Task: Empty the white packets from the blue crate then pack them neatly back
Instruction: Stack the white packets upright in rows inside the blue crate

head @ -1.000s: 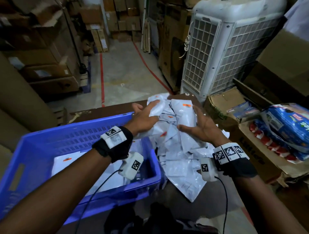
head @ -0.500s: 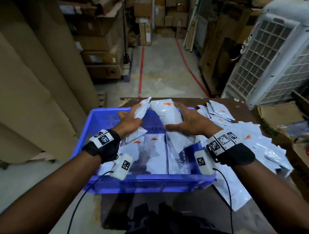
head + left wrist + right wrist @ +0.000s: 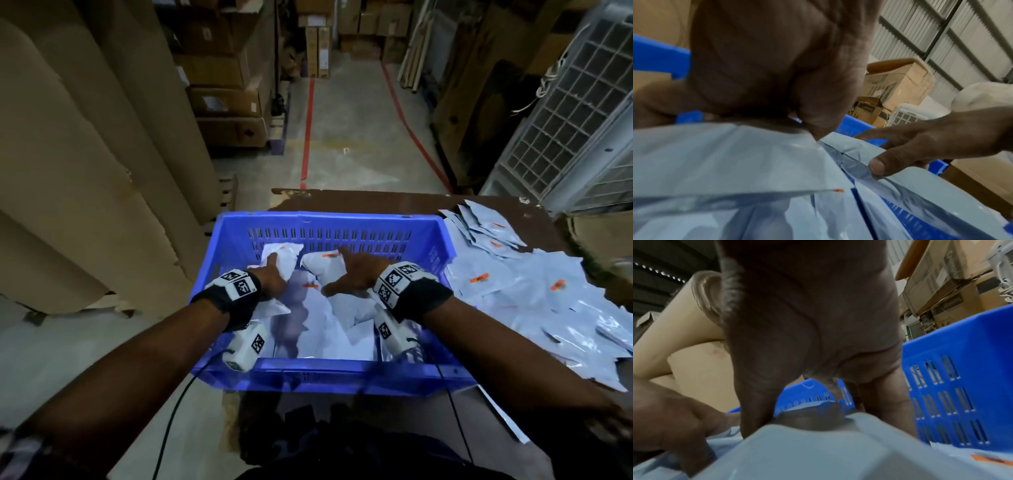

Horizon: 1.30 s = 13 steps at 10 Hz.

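Note:
The blue crate (image 3: 329, 216) stands on the table in front of me, with several white packets lying inside. My left hand (image 3: 272, 275) is down in the crate and grips a white packet (image 3: 289, 253), thumb along its top, fingers curled at its left side. My right hand (image 3: 352, 274) lies spread over a second white packet (image 3: 320, 270) beside it, fingers straight, pressing it down. In the left wrist view the left palm (image 3: 766, 65) covers its packet (image 3: 725, 154). In the right wrist view the right palm (image 3: 813, 321) straddles its bulging packet (image 3: 807, 443).
A loose heap of white packets (image 3: 534, 287) covers the brown table (image 3: 376, 200) right of the crate. A white air cooler (image 3: 575, 137) stands at the far right. Big cardboard rolls (image 3: 85, 171) are on the left, stacked boxes (image 3: 226, 102) behind.
Both hands carried packets from the heap on the right over the crate and have now lowered them inside it. My view swung left, so the crate is centred.

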Motion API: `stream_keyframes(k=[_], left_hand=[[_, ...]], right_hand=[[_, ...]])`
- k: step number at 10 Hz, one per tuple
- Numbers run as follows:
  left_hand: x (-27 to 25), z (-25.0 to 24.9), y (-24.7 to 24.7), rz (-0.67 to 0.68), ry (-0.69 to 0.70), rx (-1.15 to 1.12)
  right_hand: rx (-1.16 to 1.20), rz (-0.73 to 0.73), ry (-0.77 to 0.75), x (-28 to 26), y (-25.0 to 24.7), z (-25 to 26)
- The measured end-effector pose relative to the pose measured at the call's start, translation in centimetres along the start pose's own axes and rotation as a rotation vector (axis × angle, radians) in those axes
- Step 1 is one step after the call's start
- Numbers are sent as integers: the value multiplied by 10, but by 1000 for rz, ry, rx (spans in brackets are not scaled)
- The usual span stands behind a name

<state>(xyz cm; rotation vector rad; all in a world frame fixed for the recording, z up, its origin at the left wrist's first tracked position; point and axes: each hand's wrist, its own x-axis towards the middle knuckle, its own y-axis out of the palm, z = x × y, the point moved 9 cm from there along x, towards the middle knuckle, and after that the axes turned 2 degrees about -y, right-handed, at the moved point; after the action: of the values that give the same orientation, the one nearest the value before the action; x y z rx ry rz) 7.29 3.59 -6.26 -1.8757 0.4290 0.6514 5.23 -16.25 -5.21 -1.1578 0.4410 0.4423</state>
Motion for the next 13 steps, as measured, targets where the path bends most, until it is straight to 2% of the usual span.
stream_keyframes(k=[1, 3, 4, 6, 7, 8, 9, 11, 13], left_hand=[[3, -8, 0, -56, -10, -22], [22, -11, 14, -30, -51, 125], [33, -11, 21, 23, -29, 387], [39, -6, 36, 249, 91, 638], [47, -4, 22, 231, 58, 625], [53, -15, 6, 119, 97, 835], [76, -17, 18, 108, 198, 842], [90, 2, 53, 221, 241, 838], [100, 42, 56, 226, 201, 817]], right_hand=[[-47, 34, -6, 13, 13, 8], [-12, 11, 6, 37, 30, 13], [14, 2, 23, 47, 38, 12], [64, -4, 46, 64, 54, 16], [58, -2, 21, 73, 67, 26], [46, 7, 9, 80, 79, 35], [44, 31, 3, 86, 87, 38], [65, 122, 1, 83, 95, 37], [12, 134, -11, 82, 104, 39]])
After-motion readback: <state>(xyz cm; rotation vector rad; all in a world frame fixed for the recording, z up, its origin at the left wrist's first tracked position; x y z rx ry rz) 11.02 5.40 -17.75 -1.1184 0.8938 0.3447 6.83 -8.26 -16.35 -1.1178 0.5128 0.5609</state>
